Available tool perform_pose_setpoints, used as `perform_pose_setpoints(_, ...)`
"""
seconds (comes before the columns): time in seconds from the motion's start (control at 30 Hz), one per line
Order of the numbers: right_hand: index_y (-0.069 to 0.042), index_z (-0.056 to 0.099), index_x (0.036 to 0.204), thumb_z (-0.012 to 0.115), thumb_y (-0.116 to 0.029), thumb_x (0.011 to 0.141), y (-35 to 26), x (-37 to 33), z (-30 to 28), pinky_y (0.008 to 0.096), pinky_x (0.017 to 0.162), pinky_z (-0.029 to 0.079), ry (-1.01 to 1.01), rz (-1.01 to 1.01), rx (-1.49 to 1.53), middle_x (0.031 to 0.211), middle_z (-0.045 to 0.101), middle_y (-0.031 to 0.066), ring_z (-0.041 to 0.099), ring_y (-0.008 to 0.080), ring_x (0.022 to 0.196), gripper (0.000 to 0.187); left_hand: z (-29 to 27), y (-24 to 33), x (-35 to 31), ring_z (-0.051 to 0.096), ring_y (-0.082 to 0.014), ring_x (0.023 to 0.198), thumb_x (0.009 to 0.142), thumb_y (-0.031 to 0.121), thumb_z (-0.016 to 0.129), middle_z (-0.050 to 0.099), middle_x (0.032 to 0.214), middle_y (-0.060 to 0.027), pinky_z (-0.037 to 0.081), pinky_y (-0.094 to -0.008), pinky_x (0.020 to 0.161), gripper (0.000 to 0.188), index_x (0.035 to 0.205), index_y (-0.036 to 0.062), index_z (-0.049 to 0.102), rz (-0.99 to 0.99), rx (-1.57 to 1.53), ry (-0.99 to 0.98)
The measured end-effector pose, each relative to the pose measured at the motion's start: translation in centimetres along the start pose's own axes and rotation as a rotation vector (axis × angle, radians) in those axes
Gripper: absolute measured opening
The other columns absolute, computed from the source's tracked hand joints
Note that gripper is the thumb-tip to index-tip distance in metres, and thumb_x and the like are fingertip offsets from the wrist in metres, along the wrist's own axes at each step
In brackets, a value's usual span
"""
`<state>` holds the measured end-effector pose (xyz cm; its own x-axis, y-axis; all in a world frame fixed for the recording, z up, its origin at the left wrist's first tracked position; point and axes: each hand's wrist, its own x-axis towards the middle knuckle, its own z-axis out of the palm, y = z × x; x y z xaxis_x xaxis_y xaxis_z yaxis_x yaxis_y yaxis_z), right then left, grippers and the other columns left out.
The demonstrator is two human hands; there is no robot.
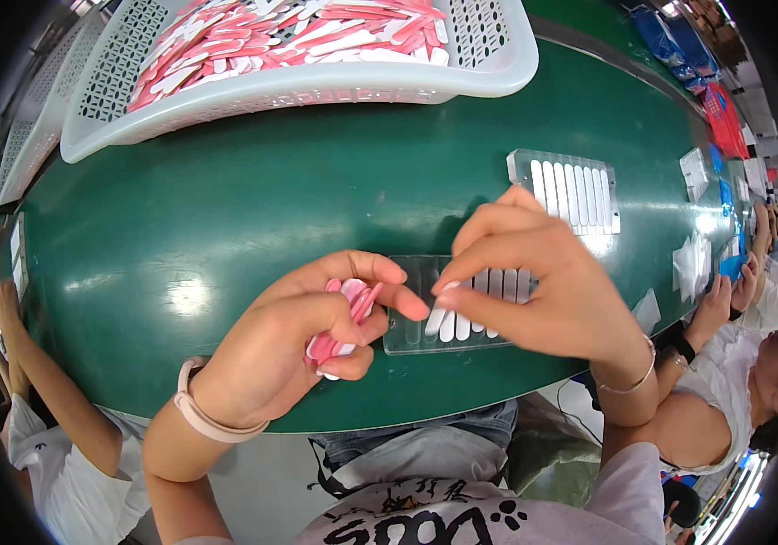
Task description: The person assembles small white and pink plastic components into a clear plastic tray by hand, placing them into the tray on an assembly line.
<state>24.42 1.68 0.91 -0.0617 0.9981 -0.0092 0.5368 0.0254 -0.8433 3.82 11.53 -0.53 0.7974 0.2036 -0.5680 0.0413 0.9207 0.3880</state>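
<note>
In my left hand point(266, 341), the curled fingers close around several small pink and white strips point(323, 349) with rounded ends. Its index finger points toward the tray. My right hand point(548, 286) pinches a white strip point(436, 318) between thumb and fingertips, tilted over the left part of a clear slotted tray point(404, 343). More white strips point(496, 283) lie side by side in that tray, partly hidden by my right hand. Beyond it, a second clear tray point(518, 170) holds a row of white strips.
A white perforated basket point(271, 91) heaped with pink and white strips point(316, 36) stands at the far left on the green table point(225, 209). Another basket point(30, 109) is beside it. Co-workers' arms point(53, 381) show at both sides. Clear plastic pieces point(691, 263) lie at the right.
</note>
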Motion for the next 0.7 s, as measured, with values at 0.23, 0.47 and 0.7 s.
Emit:
perform_pose_setpoints(0.23, -0.011, 0.064, 0.083, 0.073, -0.009, 0.068, -1.6, -0.1, 1.3, 0.0336, 0.080, 0.031, 0.085, 0.131, -0.431, 0.088, 0.047, 0.0030, 0.043, 0.0219, 0.086, 0.018, 1.1, -0.1, 0.0, 0.047, -0.0096, 0.073, 0.083, -0.003, 0.045, 0.057, 0.116, -0.0246, 0.034, -0.0200, 0.053, 0.039, 0.122, -0.0027, 0.047, 0.090, 0.195, 0.003)
perform_pose_setpoints(0.47, -0.005, 0.066, 0.098, 0.072, -0.003, 0.071, -0.5, 0.7, 1.1, 0.0305, 0.069, 0.041, 0.166, -0.056, 0.140, 0.090, 0.057, 0.0051, 0.052, 0.0174, 0.077, 0.027, 1.9, 0.6, -0.7, 0.045, -0.0055, 0.054, 0.095, 0.022, 0.051, 0.066, 0.095, -0.0215, 0.030, -0.0185, 0.044, 0.032, 0.113, -0.0044, 0.053, 0.089, 0.537, -0.001)
perform_pose_setpoints(0.7, 0.000, 0.065, 0.083, 0.071, 0.002, 0.072, -0.3, 1.1, -0.7, 0.0275, 0.063, 0.043, 0.176, -0.285, 0.263, 0.078, 0.061, 0.0083, 0.056, 0.0172, 0.071, 0.012, 1.6, 1.3, -1.2, 0.031, -0.0033, 0.038, 0.096, 0.025, 0.049, 0.063, 0.063, -0.0122, 0.021, -0.0188, 0.037, 0.029, 0.090, -0.0017, 0.058, 0.081, 0.500, 0.070)
